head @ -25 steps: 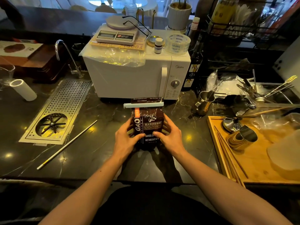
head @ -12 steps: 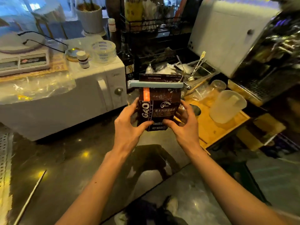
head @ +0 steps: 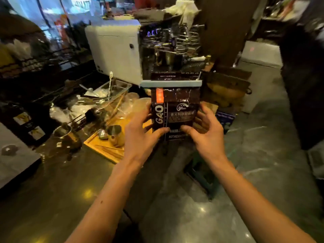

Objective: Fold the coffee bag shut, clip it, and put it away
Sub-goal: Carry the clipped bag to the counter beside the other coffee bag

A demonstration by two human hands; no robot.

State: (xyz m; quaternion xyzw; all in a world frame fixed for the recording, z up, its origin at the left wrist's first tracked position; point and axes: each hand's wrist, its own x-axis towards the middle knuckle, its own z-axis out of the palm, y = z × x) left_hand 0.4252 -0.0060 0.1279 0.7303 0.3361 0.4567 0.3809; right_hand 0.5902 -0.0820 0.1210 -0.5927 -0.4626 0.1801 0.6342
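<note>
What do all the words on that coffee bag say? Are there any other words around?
"GAO": big letters running up the coffee bag.
"BAKED...": bag's lower front, rest hidden by a thumb.
"NET.WEIGH...": bottom line, cut off.
Chinese line mid-bag and small print above the clip: too blurred.
Elsewhere: nothing readable.

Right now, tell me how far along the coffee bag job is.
Folding and clipping look done: the pale clip is clamped across the coffee bag just below its top edge. In hand: the left hand and right hand hold the bag upright in the air, off the counter. Left to do: putting it away; no storage spot is evident.
</note>
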